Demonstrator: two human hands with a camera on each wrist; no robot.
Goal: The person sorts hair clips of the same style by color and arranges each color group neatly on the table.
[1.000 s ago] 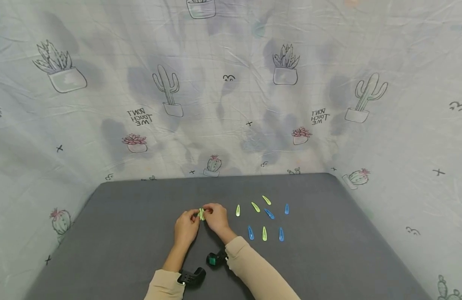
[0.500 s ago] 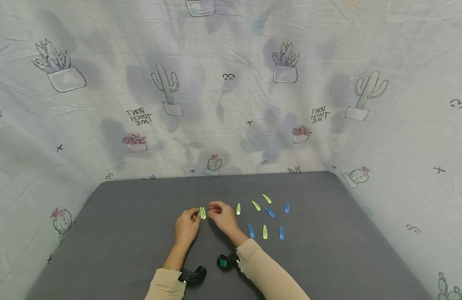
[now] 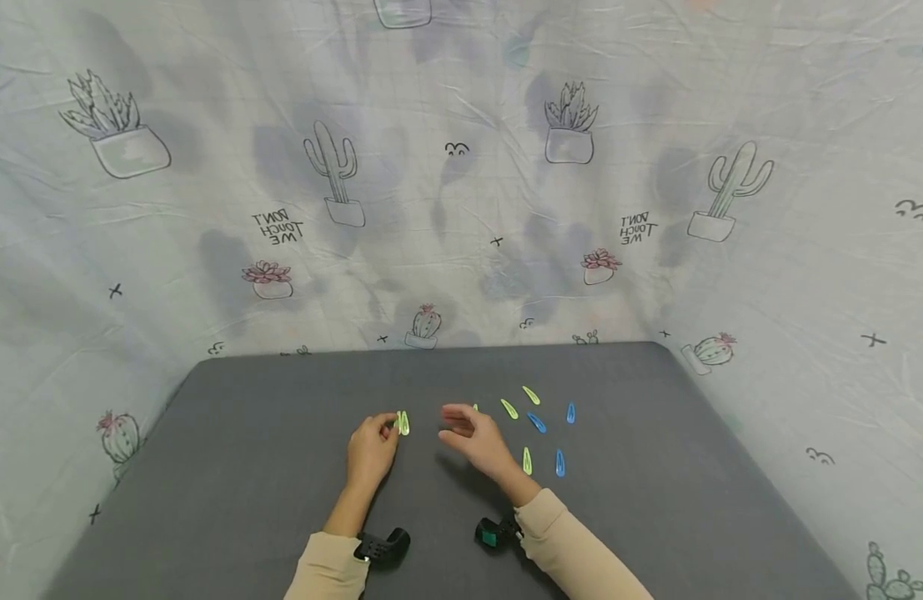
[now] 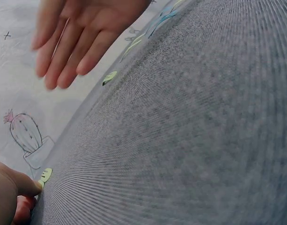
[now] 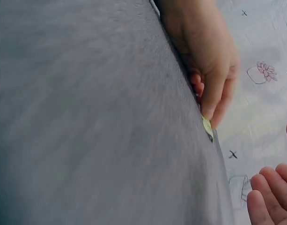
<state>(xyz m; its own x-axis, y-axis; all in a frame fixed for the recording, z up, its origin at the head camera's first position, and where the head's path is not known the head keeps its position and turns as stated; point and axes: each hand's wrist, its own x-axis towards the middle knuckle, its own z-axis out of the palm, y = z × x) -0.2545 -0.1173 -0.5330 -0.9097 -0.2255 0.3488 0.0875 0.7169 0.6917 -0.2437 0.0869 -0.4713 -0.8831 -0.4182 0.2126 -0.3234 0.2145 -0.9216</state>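
Two yellow-green snap hair clips lie side by side on the grey table, left of centre. My left hand pinches the left clip at its edge with thumb and forefinger; in the right wrist view those fingertips meet at the end of a clip. To the right of the pair, my right hand hovers above the table, holding nothing. Its fingers are spread and nearly straight, as the left wrist view shows the hand palm-side. Another yellow-green clip is mostly hidden behind the right fingers.
Scattered right of my right hand are yellow-green clips and blue clips, several in all. A patterned cloth hangs behind and around the grey table. Each wrist wears a black camera.
My right hand has let go of the clip pair and moved right, its fingers opening out. It now covers a blue clip seen earlier. The left hand stays at the pair.
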